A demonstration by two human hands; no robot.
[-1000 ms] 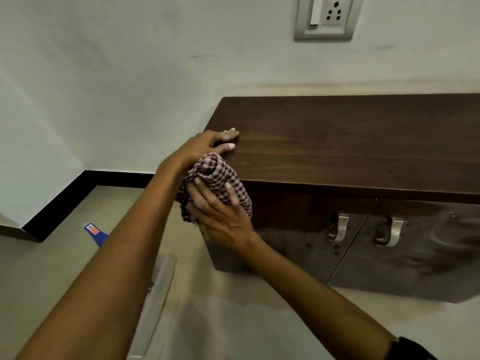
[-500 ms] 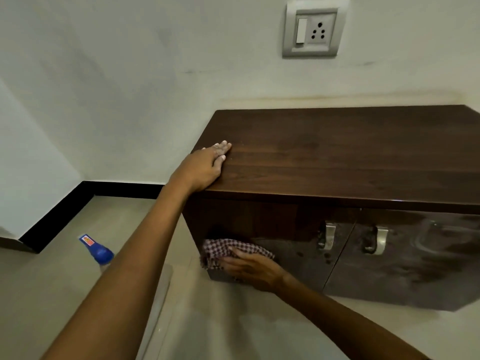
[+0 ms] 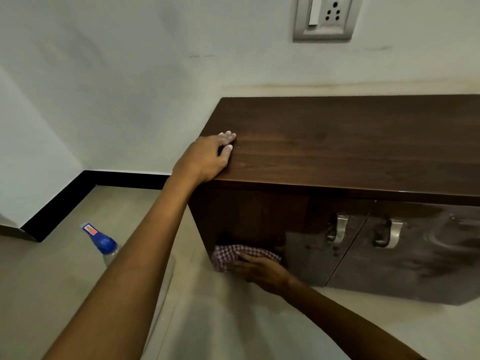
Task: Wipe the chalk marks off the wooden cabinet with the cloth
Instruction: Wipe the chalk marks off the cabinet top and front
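Observation:
The dark wooden cabinet [image 3: 350, 152] stands against the wall, low on the floor. My left hand [image 3: 207, 158] rests flat on the near left corner of its top, fingertips whitened with chalk. My right hand [image 3: 262, 272] presses a red-and-white checked cloth [image 3: 228, 254] against the bottom left of the cabinet's front, close to the floor. Pale chalky smears cover the lower left door [image 3: 311, 255] and the right door [image 3: 420, 255]; the upper left part of the front looks dark and clean.
Two metal handles [image 3: 340, 228] sit where the doors meet. A clear bottle with a blue cap [image 3: 102, 242] stands on the tiled floor to the left, partly behind my left forearm. A switch and socket plate [image 3: 324, 16] is on the wall above.
My right hand carried the cloth from the top left corner down the front to the bottom edge. My left hand stayed on the top corner.

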